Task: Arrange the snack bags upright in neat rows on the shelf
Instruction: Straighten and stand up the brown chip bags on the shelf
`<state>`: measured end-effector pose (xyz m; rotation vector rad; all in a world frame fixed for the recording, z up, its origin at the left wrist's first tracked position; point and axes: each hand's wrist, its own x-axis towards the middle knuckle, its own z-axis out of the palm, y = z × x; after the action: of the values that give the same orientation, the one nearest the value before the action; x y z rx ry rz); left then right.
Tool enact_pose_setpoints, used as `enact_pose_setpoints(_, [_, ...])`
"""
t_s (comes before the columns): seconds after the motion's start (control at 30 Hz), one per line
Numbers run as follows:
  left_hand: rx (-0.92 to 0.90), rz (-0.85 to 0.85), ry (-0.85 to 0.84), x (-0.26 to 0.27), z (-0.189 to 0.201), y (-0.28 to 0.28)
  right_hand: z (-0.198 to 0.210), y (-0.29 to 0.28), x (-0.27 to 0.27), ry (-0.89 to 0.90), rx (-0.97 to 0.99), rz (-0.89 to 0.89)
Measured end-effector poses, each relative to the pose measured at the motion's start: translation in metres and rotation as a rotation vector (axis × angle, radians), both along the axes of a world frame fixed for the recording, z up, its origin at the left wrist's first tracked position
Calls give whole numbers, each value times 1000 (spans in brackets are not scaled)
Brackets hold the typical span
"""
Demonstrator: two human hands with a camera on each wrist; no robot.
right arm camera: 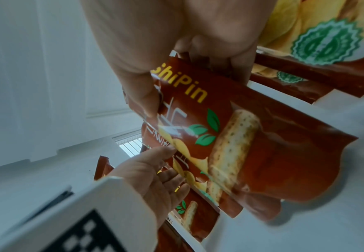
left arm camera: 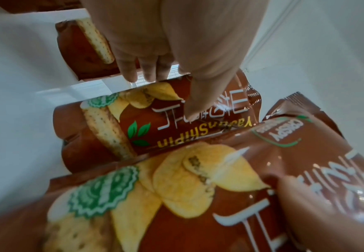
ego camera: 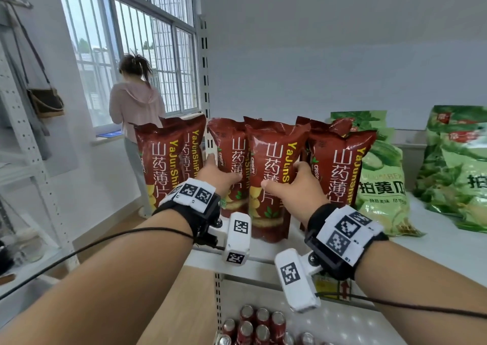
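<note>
Gripped at mid-height, the front red snack bag (ego camera: 271, 176) stands upright near the front edge of the white shelf (ego camera: 448, 241): the right hand (ego camera: 297, 186) wraps its edge, thumb across the face, while the left hand (ego camera: 218, 176) holds the red bag behind (ego camera: 232, 154), thumb on its print. Both bags look light, puffy and slick, their chips fragile, so a gentle hold on the sides seems best. More red bags flank them, with green bags (ego camera: 382, 181) further right.

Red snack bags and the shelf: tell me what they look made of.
Red snack bags: likely thin plastic film, glossy; glare streaks and creases show where the right hand grips one.
Shelf: probably painted metal, matte white; the slotted upright suggests steel racking, though the board itself is uncertain.
</note>
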<state>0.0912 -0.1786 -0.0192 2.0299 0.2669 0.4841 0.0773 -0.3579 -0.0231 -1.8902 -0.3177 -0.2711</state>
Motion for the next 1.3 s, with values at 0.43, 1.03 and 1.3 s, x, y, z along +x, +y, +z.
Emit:
enact_pose_setpoints(0.43, [-497,-238,-290,-41,25,-15,1,21,-2,21,154,386])
enact_pose_setpoints(1.03, [-623,-283,-454,-80,25,-3,20,28,-21,38,334,584])
enact_pose_setpoints(1.3, [-600,-415,-340,-97,13,4,19,29,-25,13,312,578])
